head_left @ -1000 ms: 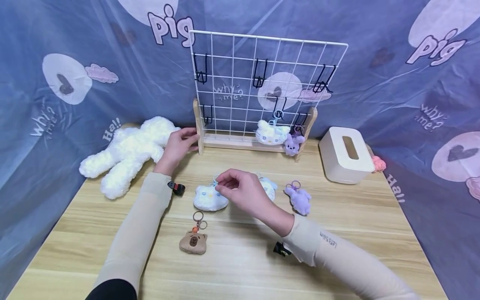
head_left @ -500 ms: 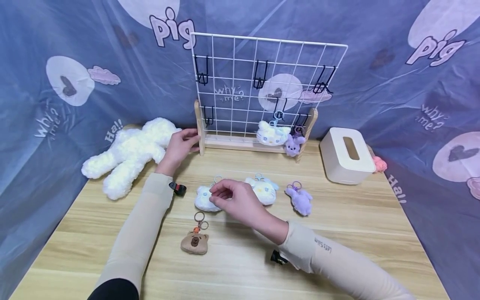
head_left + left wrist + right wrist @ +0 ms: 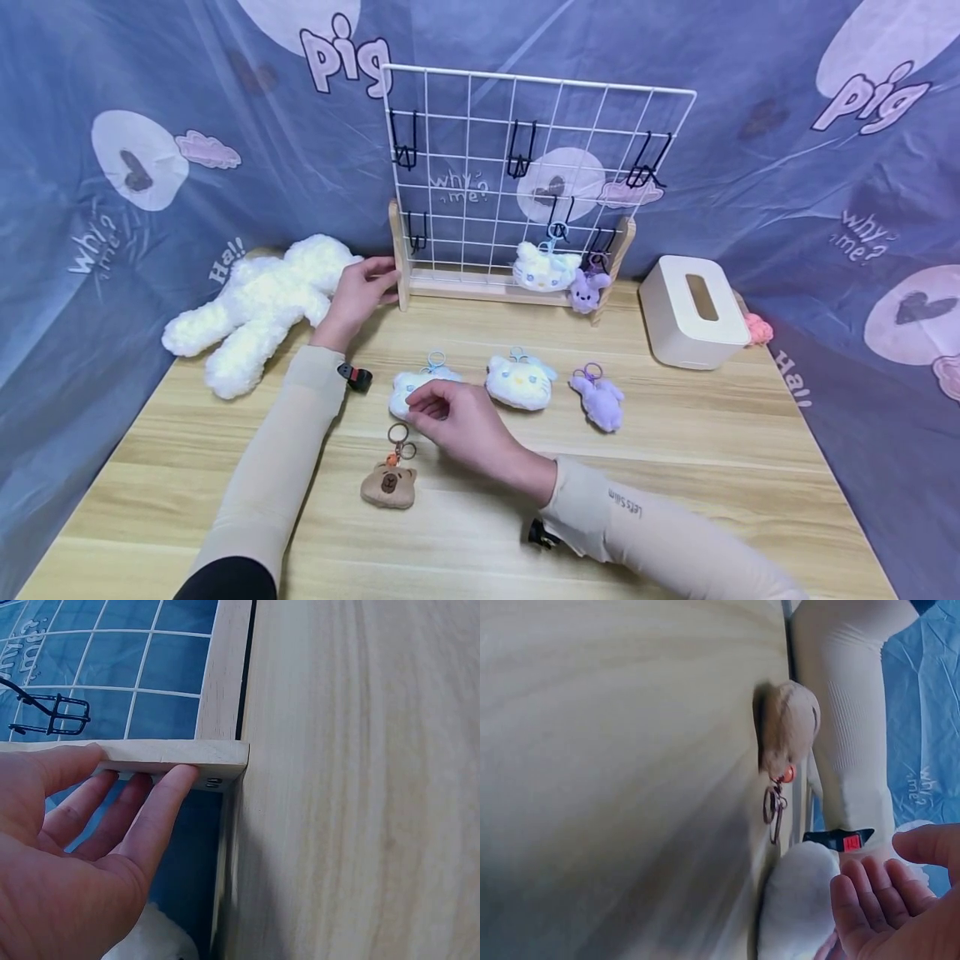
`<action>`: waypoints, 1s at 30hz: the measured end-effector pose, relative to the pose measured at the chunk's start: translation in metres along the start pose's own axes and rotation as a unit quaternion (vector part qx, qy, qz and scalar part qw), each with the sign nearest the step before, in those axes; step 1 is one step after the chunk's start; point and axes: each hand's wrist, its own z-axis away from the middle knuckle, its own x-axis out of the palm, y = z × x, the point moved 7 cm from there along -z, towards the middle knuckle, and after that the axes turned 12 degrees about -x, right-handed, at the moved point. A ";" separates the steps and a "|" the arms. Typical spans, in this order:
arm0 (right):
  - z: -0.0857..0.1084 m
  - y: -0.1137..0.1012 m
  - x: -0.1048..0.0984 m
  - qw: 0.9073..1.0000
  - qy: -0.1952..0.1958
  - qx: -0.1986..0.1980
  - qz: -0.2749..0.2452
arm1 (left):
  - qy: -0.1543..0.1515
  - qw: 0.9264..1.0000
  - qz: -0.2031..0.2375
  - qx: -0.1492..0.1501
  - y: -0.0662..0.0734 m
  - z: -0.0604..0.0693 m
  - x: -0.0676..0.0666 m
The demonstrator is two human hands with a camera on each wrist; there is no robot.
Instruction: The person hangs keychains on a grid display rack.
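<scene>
My left hand [image 3: 360, 293] touches the outer side of the wire rack's wooden left post [image 3: 400, 254]. In the left wrist view, the thumb and fingertips meet the post [image 3: 172, 754] at its edge and side. Over the table hovers my right hand [image 3: 465, 421], fingers loosely bent and nothing between them. It partly covers a white plush cat keychain [image 3: 405, 390] with a blue ring. Just left of it and nearer lies a brown capybara keychain [image 3: 388, 486], also in the right wrist view. Another white cat keychain [image 3: 519, 383] and a purple plush keychain [image 3: 602, 406] lie to the right.
On the white wire rack [image 3: 540, 77] are several black hooks. A white cat keychain [image 3: 543, 271] and a purple rabbit keychain [image 3: 585, 292] hang at its lower right. A white plush toy [image 3: 258, 304] lies left, a tissue box [image 3: 686, 321] stands right.
My right hand has moved left and toward the front, uncovering the middle white cat keychain and partly covering the left one. The left hand stays at the post.
</scene>
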 end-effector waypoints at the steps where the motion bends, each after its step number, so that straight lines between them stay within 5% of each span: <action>1: 0.001 0.000 0.002 1.000 -0.001 -0.001 -0.003 | -0.001 1.000 0.000 0.000 0.000 0.000 0.000; 15: 0.004 0.001 0.026 0.999 -0.015 0.003 -0.036 | 0.002 1.000 -0.005 0.002 -0.001 -0.002 0.000; 30: 0.008 0.004 0.042 0.999 -0.044 -0.001 -0.005 | -0.001 1.000 0.002 0.008 -0.001 -0.002 0.000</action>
